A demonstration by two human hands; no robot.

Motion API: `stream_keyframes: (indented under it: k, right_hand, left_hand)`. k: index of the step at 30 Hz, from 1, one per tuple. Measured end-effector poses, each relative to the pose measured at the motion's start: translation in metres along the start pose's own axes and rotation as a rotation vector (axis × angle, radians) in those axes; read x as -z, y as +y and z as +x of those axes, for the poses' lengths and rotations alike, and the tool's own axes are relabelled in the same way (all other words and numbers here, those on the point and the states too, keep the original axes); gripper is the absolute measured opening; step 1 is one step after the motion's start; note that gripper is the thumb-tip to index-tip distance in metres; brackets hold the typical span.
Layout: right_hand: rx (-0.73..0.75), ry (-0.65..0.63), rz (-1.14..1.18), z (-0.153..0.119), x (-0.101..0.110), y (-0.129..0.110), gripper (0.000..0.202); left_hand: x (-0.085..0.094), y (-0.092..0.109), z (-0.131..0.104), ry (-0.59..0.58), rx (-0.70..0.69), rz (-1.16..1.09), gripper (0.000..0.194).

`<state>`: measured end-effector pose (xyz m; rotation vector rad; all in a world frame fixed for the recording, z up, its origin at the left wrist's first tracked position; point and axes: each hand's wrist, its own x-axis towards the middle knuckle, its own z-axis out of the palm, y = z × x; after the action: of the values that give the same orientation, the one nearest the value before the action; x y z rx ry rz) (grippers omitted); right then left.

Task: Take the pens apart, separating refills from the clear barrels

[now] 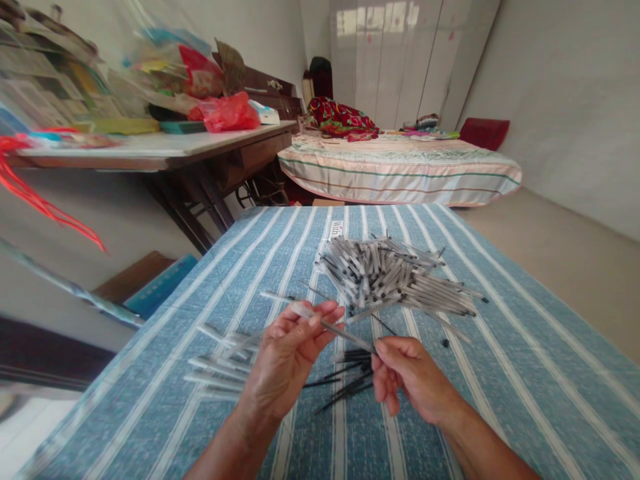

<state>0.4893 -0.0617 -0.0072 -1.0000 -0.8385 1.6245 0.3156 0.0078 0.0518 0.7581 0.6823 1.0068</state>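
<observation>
Slim stick [350,336] — cloudy white toward its upper-left end, greyer along the rest — slants across the centre of the frame, above a blue striped bench [165,380]. From where I stand, the left hand [287,357] pinches it near the pale end between thumb and fingertips, other fingers loosely spread; the right hand [413,373] has thumb and forefinger closed on the lower end, the rest half curled. Gripping both ends probably keeps so thin a thing steady. A heap of similar sticks [373,273] lies farther up the frame, black rods [350,381] lie between the hands, and pale sticks [217,367] lie left of centre — grouped apart, I'd guess, so kinds don't mix, all within reach.
</observation>
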Motion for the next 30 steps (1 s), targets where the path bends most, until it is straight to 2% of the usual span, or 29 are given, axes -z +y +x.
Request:
stream_keyframes:
  k: [5,7,10,12,15,21,27,30]
  right_hand:
    - [-0.007,0.003,-0.074,-0.001,0.008,-0.005,0.038]
    - [-0.028,0.008,-0.098,-0.002,0.008,-0.006,0.04]
    - [-0.047,0.014,-0.148,-0.002,0.007,-0.006,0.042]
    - [-0.046,0.012,-0.196,-0.002,0.007,-0.005,0.043]
    - [-0.02,-0.025,-0.275,-0.002,0.009,-0.005,0.04]
    - [0.078,-0.063,-0.353,-0.002,0.013,-0.009,0.03]
    - [0.018,0.008,-0.367,-0.001,0.013,-0.006,0.043]
    - [0.04,-0.02,-0.357,-0.002,0.013,-0.007,0.039]
  left_hand:
    - [0.025,0.016,-0.002,-0.071,0.159,0.469,0.012]
    - [0.03,0.021,-0.003,-0.173,0.221,0.628,0.014]
    - [0.03,0.02,-0.006,-0.388,0.356,0.786,0.02]
    - [0.028,0.016,-0.007,-0.456,0.362,0.889,0.021]
    - [0.028,0.011,-0.008,-0.446,0.303,1.007,0.023]
    - [0.029,0.011,-0.009,-0.424,0.274,1.076,0.023]
    - [0.026,0.01,-0.01,-0.383,0.25,1.105,0.028]
    - [0.025,0.009,-0.009,-0.375,0.257,1.11,0.026]
